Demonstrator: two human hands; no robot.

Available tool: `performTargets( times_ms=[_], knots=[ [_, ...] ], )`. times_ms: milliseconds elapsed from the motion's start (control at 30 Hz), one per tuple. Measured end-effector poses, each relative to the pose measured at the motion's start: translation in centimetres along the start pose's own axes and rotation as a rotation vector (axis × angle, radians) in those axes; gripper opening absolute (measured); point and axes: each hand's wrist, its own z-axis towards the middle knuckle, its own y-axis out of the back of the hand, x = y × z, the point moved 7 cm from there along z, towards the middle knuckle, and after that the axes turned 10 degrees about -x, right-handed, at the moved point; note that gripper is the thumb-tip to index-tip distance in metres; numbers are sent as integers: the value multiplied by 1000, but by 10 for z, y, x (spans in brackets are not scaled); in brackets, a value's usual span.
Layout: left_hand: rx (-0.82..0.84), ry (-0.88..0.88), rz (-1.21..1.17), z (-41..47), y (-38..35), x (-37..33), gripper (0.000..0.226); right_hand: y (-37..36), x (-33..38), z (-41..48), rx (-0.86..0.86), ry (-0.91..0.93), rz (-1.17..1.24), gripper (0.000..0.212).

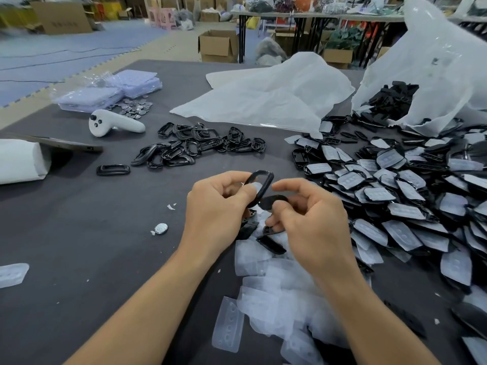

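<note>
Two parts were in your hands, raised just above the dark grey table point(79, 233) in front of you. Your left hand point(213, 206) pinched the glossy black oval plastic frame point(268, 187) between thumb and curled fingers. It gripped the frame low on its left side, so the open loop stood clear above the knuckles. Your right hand point(311, 222) pinched the flat black plastic insert point(274, 200), fingers curled round it, and the insert's left end touched the frame's lower rim. Whether the two were clipped together or already apart, I could not tell.

The frame looked light and thin-walled to me: stiff enough to keep its shape, yet likely to twist if you squeezed across the opening. Its gloss probably made it slippery. You would do best holding it by the long sides, close to the join, not by the far arc. The insert seemed small and rigid, best taken by its edges. Any small clips could snap, so a gentle peel suited it better than a yank.

A loose pile of empty black frames point(189, 146) lay well beyond your hands. A heap of black shells backed with translucent pads point(395, 185) spread on your right, and loose translucent pads point(266, 285) lay beneath your wrists.
</note>
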Motion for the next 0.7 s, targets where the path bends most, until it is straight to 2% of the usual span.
performTargets(
  times_ms=[167,300,400,567,700],
  knots=[
    [-39,70,-173,4,4,0,21,8,-2,3,-79,-33,-21,22],
    [111,108,-231,0,-6,-3,18,9,-4,5,-71,-137,141,17],
    [173,81,-132,-4,-11,-2,19,4,-4,5,-11,-252,333,18],
    [147,32,-21,-1,-6,0,19,-2,-4,1,97,-373,471,29],
    [113,-128,102,-4,-4,-8,19,-4,-5,0,112,-385,461,17]
  ],
)
